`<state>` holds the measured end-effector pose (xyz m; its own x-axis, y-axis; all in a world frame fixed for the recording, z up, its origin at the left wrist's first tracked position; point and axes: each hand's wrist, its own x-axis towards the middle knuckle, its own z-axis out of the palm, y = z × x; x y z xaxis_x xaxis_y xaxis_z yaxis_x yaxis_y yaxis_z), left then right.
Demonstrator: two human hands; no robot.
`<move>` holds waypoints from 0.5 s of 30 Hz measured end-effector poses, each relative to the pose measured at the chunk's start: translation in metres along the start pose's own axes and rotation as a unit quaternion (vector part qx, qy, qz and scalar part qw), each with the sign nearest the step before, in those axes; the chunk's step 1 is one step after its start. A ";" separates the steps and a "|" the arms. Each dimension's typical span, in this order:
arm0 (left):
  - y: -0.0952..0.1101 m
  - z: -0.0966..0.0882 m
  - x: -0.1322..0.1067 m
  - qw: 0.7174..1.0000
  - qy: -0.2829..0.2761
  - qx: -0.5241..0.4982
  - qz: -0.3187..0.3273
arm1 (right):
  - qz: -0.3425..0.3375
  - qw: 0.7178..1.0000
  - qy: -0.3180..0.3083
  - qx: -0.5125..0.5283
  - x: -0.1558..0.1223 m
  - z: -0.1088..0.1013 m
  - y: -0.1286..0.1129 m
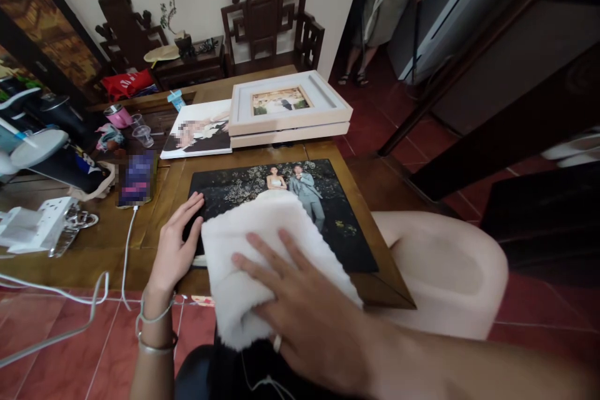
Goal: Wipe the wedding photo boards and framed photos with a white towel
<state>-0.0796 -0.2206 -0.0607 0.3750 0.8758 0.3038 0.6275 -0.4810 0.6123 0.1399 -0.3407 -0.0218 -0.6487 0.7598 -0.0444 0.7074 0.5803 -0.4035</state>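
Observation:
A dark photo panel point(347, 225) showing a couple lies flat at the near end of the wooden table. A white cloth point(276, 219) covers its lower left part and hangs over the near edge. On the cloth rests my right hand point(309, 319), pressing it onto the panel with several fingers spread on top; the cloth folds up by the lower fingers, and a ring shows there. My left hand point(180, 240) lies at the panel's left edge, fingers stretched out and thumb apart. Bracelets circle that wrist.
Behind the panel stand stacked pale frames point(290, 128) and a white-edged photo panel point(197, 131). At left are a phone point(137, 178) on a charging cable, a power strip point(40, 225) and a pink cup point(118, 116). A pale chair point(440, 269) stands right; a person point(389, 6) stands behind.

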 end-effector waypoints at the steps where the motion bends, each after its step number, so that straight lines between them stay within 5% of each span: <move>1: -0.001 0.000 0.000 1.000 0.000 0.001 -0.001 | 0.013 1.000 0.007 -0.012 0.004 -0.003 0.009; 6: 0.002 0.000 -0.001 1.000 0.012 -0.004 0.002 | 0.125 0.984 0.096 -0.089 0.043 -0.023 0.064; 10: 0.008 -0.004 -0.006 0.995 0.081 -0.052 -0.003 | 0.186 0.971 0.114 -0.098 0.080 -0.031 0.073; 12: 0.008 -0.006 -0.009 0.989 0.091 -0.110 -0.021 | 0.176 0.976 0.092 -0.093 0.090 -0.029 0.060; 15: 0.004 -0.006 -0.009 0.975 0.091 -0.200 -0.037 | 0.048 0.989 0.091 -0.107 0.087 -0.019 0.034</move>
<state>-0.0845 -0.2302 -0.0566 0.1893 0.9172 0.3506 0.3177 -0.3951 0.8620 0.1129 -0.2493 -0.0220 -0.5279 0.8434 0.1003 0.8190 0.5367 -0.2027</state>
